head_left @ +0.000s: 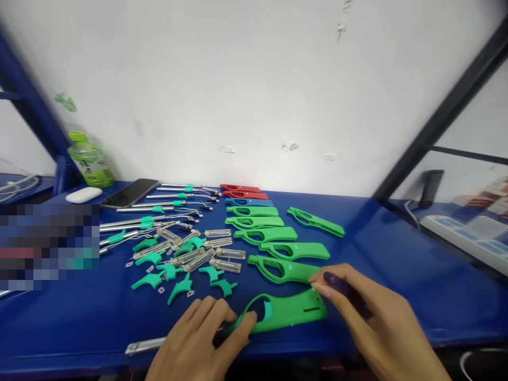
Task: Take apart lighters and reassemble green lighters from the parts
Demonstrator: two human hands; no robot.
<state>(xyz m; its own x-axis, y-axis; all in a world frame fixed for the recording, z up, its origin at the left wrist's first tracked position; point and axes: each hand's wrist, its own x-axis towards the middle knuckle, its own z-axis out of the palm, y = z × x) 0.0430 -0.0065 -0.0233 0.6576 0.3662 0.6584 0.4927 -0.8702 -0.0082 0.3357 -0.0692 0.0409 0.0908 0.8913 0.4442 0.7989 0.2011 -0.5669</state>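
My left hand point(202, 333) pinches the neck of a green lighter body point(293, 309) with a teal trigger, near the table's front edge. A silver metal tube point(146, 345) sticks out to the left from under this hand. My right hand point(369, 307) has a dark, rod-like tool point(342, 286) held across its fingers. Its thumb and fingertips are at the right end of a green half shell point(289, 269), just behind the lighter body. More green shells point(265, 234) lie in a column behind, with a blue one point(250, 202) and red ones point(244, 194) at the far end.
Teal triggers point(180, 288), clear fuel tanks point(225, 265) and metal tubes with wires point(148, 220) lie on the left of the blue table point(397, 254). Beyond them are a phone point(130, 193), a white case point(84, 194) and a bottle point(91, 164). Another green shell point(317, 221) lies back right.
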